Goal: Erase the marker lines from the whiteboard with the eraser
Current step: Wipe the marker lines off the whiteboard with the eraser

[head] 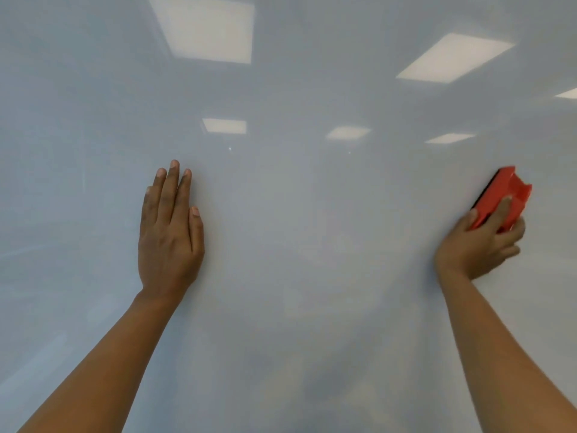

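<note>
- The whiteboard point(296, 245) fills the whole view; its glossy surface mirrors several rectangular ceiling lights point(209, 29) near the top.
- No marker lines can be made out on the part of the board that shows; only faint, hazy smudges appear in the lower middle.
- The left hand point(170, 232) lies flat with fingers straight and close together, pointing up, palm toward the board; it holds nothing.
- The right hand point(480, 242) is wrapped around the red eraser point(502, 195), thumb on its near edge and fingers curled over the back.
- The eraser sits at the right side of the board, tilted, its dark felt face turned toward the surface; whether the felt actually touches cannot be told.
- Both bare forearms reach up from the bottom corners, well apart from each other.
</note>
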Tool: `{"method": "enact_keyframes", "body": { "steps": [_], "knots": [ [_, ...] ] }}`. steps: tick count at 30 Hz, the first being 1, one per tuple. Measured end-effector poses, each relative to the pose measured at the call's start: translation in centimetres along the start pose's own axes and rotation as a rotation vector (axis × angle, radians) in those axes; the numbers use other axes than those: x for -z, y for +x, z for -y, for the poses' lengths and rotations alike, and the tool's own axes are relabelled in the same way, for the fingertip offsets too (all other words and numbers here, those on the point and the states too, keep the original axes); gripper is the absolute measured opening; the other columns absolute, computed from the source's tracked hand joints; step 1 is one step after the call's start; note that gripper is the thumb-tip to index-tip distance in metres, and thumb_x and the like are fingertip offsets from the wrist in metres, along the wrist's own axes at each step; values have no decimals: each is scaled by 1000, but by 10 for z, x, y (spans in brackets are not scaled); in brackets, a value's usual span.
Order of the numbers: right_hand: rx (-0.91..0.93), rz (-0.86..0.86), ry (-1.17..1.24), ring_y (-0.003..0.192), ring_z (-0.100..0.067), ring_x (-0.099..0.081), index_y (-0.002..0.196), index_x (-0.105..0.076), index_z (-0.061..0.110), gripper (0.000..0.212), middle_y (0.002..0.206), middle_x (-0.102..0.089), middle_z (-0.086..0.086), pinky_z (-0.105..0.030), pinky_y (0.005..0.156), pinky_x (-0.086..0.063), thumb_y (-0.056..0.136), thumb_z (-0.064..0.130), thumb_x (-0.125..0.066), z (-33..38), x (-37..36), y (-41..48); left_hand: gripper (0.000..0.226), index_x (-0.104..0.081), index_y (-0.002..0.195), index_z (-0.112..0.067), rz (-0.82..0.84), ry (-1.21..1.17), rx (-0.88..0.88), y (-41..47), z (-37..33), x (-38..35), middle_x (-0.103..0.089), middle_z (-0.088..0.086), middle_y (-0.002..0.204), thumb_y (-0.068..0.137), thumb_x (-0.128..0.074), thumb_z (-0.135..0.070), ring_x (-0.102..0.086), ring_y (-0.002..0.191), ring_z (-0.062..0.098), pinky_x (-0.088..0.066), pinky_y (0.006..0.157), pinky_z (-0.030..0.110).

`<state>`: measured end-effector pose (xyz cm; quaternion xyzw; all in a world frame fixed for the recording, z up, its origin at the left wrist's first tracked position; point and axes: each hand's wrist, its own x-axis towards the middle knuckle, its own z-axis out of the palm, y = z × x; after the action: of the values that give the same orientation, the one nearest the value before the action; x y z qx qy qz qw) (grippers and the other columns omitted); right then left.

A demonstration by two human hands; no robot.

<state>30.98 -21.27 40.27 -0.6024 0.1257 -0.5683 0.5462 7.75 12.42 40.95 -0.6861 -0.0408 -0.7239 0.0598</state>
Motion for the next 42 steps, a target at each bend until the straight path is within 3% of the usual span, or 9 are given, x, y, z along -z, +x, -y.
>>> {"method": "enact_keyframes", "body": {
  "steps": [4, 9, 13, 16, 19, 22, 29, 37, 42],
  "knots": [
    [5, 43, 11, 111, -42, -44, 146, -35, 23, 46, 152, -28, -14, -45, 93, -36, 100, 27, -39, -29, 25, -83, 47, -29, 146, -4, 2, -1, 10, 0, 0, 0, -25, 10, 155, 101, -26, -17, -15, 145, 20, -12, 120, 34],
    [252, 231, 67, 115, -40, -43, 137, -42, 13, 41, 143, -36, -28, -46, 88, -35, 97, 21, -42, -49, 64, -203, 47, -30, 146, -4, 15, 10, 11, 1, 0, 1, -25, 11, 155, 101, -26, -16, -16, 145, 20, -13, 120, 35],
    [676, 345, 88, 101, -35, -50, 130, -43, 28, 32, 126, -47, -25, -42, 82, -40, 97, 30, -43, -55, 89, -279, 47, -30, 146, -3, 36, 2, 27, 2, -1, 3, -26, 11, 155, 100, -29, -14, -17, 145, 21, -10, 120, 33],
    [1008, 450, 142, 98, -30, -48, 129, -42, 35, 54, 127, -43, -16, -38, 80, -41, 80, 20, -56, -56, 97, -305, 48, -29, 146, -3, 85, -64, 27, 5, -1, 7, -23, 9, 155, 99, -31, -12, -14, 145, 18, -6, 121, 30],
    [1151, 578, 195, 102, -28, -43, 128, -45, 36, 54, 134, -38, -12, -39, 85, -37, 78, 19, -54, -37, 95, -301, 49, -26, 148, -7, 202, -175, -41, 2, 13, 22, -17, 1, 156, 100, -29, -14, -8, 146, 12, -4, 120, 28],
    [1167, 580, 232, 105, -28, -41, 133, -42, 39, 50, 139, -33, -8, -41, 86, -35, 86, 25, -51, -3, 83, -288, 47, -29, 147, -8, 225, -176, -14, -9, 41, 45, -18, -2, 155, 100, -29, -12, -10, 146, 12, -5, 120, 29],
    [966, 477, 278, 103, -30, -40, 141, -33, 38, 57, 145, -26, -9, -42, 87, -34, 90, 24, -54, 106, 63, -340, 44, -34, 145, -7, 222, -89, 118, -12, 116, 102, -26, 6, 155, 101, -31, -11, -14, 145, 14, -10, 120, 28],
    [1180, 498, 343, 100, -28, -42, 143, -29, 38, 54, 144, -28, -7, -42, 81, -41, 92, 23, -42, 151, 71, -429, 43, -38, 143, -9, 264, -43, 104, 8, 162, 134, -27, 6, 155, 101, -30, -12, -16, 145, 17, -10, 119, 24],
    [1270, 571, 391, 99, -29, -41, 144, -29, 37, 59, 146, -27, -7, -43, 82, -37, 90, 25, -49, 153, 77, -476, 43, -35, 144, -5, 271, -23, 30, 8, 180, 137, -28, 11, 154, 101, -31, -9, -18, 145, 23, -10, 120, 27]
  ]
}}
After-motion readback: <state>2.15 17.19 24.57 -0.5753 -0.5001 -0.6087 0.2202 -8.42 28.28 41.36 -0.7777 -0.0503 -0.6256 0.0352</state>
